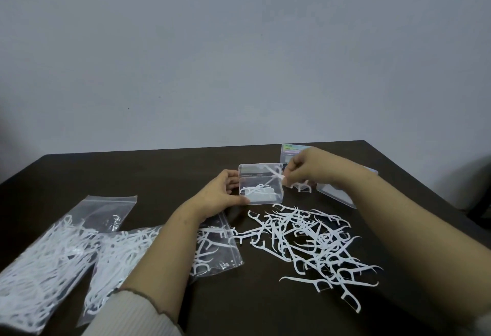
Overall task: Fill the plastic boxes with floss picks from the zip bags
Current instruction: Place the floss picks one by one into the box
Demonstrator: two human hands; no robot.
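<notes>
A clear plastic box (276, 197) lies open on the dark table, its lid flipped back, with a few white floss picks inside. My left hand (220, 195) grips its left side, thumb on the near wall. My right hand (303, 168) pinches floss picks (273, 173) just above the box's right edge. A loose heap of floss picks (310, 240) lies spread in front of the box. Two zip bags full of picks lie at the left, one zip bag (39, 256) at the table's edge and another zip bag (119, 253) partly under my left forearm.
Another clear box with a coloured label (289, 152) stands behind my right hand. A further clear box (337, 195) lies under my right wrist. The dark table (159, 173) ends at a grey wall behind. A dark object shows at the far right edge.
</notes>
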